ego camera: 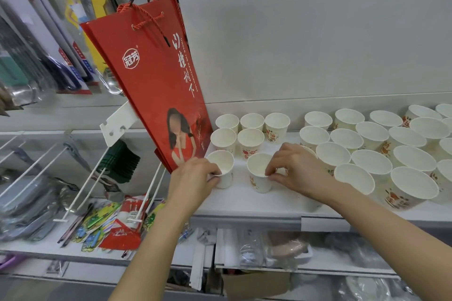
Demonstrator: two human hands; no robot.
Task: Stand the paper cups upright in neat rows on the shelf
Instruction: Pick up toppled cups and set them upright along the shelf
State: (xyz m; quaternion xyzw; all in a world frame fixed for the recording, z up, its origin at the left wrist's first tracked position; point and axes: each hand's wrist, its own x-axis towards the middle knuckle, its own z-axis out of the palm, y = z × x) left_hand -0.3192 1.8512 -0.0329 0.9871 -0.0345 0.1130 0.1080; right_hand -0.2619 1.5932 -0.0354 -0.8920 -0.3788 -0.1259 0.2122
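Step in hand looks like filling the near row of the left block. Left hand (195, 176) pinches the rim of the near-left paper cup (223, 168); right hand (297, 166) pinches the next cup (259, 173) — both upright on the shelf (244, 203). Next: nudge both into line with the 5 cups behind. Right group runs off frame; a cup behind the right hand is mostly hidden.

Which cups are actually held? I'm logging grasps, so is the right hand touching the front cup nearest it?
Touching. The head view shows the right hand pinching the rim of the front cup, fingertips on its right edge, no gap.
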